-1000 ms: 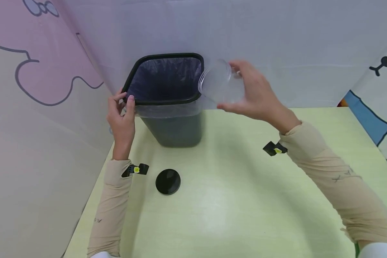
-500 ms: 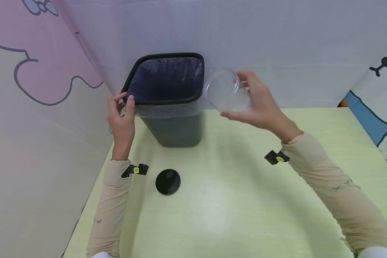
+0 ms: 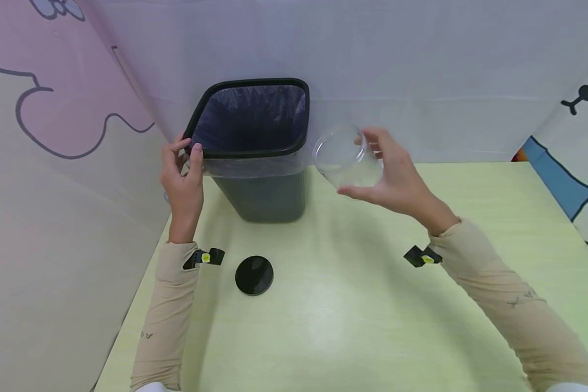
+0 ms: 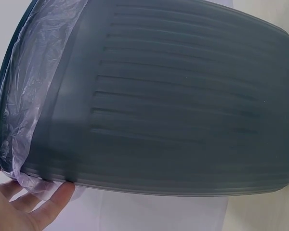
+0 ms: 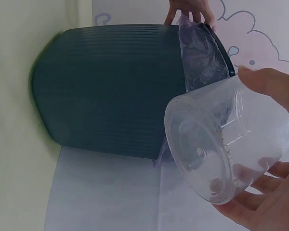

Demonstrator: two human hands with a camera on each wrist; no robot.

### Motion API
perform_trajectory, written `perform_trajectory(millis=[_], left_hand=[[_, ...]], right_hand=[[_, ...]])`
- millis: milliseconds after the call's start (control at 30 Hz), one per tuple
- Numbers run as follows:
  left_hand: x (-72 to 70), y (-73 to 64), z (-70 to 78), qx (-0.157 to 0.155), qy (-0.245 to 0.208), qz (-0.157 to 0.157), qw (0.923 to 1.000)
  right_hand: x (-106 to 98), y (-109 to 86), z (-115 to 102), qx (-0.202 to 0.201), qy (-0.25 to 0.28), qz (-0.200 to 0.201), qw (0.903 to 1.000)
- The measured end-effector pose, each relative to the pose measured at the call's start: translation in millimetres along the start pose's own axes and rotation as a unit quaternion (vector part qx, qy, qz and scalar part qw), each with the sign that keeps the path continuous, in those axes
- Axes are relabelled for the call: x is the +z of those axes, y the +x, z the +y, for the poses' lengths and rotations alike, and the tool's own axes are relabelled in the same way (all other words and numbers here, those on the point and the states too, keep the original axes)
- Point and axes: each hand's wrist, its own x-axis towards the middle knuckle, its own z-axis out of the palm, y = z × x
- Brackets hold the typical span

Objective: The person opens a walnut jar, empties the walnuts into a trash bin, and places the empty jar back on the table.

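Observation:
A dark grey-green trash can (image 3: 264, 198) with a black rim and a thin plastic liner (image 4: 41, 72) folded over its edge stands upright at the back of the table. My left hand (image 3: 182, 185) grips its near left rim corner, thumb on the front side. To the right of the can, my right hand (image 3: 397, 182) holds a clear plastic jar (image 3: 348, 163) in the air, tilted on its side with the mouth facing left and toward me. In the right wrist view, small crumbs show around the bottom of the jar (image 5: 197, 149).
A round black lid (image 3: 254, 276) lies on the pale yellow-green table (image 3: 353, 316) in front of the can. Behind it hangs a whitish sheet (image 3: 421, 71), and a cartoon-printed sheet (image 3: 78, 218) rises along the left side.
My right hand has lowered the jar and drawn it slightly right, away from the can's rim. The left hand keeps its grip on the rim corner.

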Motion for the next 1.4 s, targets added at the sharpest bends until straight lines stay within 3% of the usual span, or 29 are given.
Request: perform_trajectory(millis=[433, 800, 1133, 1400], left_hand=[[-0.6, -8.4, 30.4, -0.012, 0.007, -0.003, 0.9999], [-3.7, -8.7, 30.1, -0.016, 0.007, 0.0, 0.9998], [-1.3, -7.9, 31.9, -0.012, 0.004, 0.0, 0.9999], [-0.1, -8.0, 31.3, -0.011, 0.006, -0.001, 0.9999]], right_hand=[[4, -19.6, 4, 0.003, 0.012, -0.017, 0.9998], [9, -39.8, 7, 0.007, 0.04, -0.045, 0.9982], [3, -52.2, -20, -0.008, 0.073, -0.066, 0.9951], [7, -62.7, -20, 0.003, 0.087, -0.082, 0.9928]])
